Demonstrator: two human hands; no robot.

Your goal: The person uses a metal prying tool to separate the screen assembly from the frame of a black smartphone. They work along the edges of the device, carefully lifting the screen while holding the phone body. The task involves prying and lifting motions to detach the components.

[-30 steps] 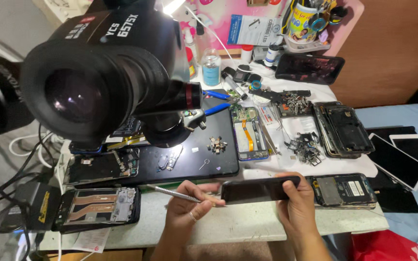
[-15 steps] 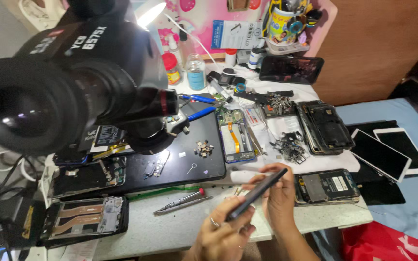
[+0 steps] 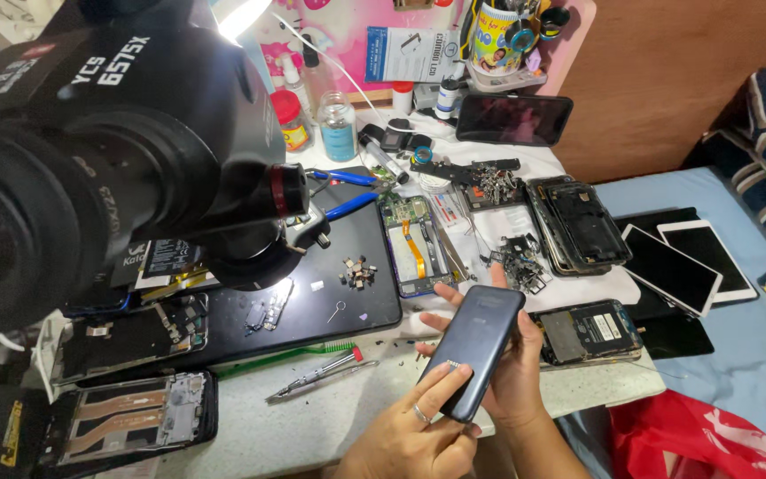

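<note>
Dark blue glossy phone back cover [image 3: 476, 350] held tilted, long axis running lower-left to upper-right; right hand [image 3: 516, 372] cupping behind, left hand [image 3: 414, 435] fingers pinching lower end above worktop [image 3: 312, 426].

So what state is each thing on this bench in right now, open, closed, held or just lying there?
Dark phone: back up, held in both hands.
Left hand: grips the phone's lower end.
Right hand: under the phone, supporting it.
Screwdriver: lying loose on the table.
Opened phone: back off, insides showing.
Phone frame: stripped, lying flat.
Black phone: screen dark.
Lamp: lit.
</note>
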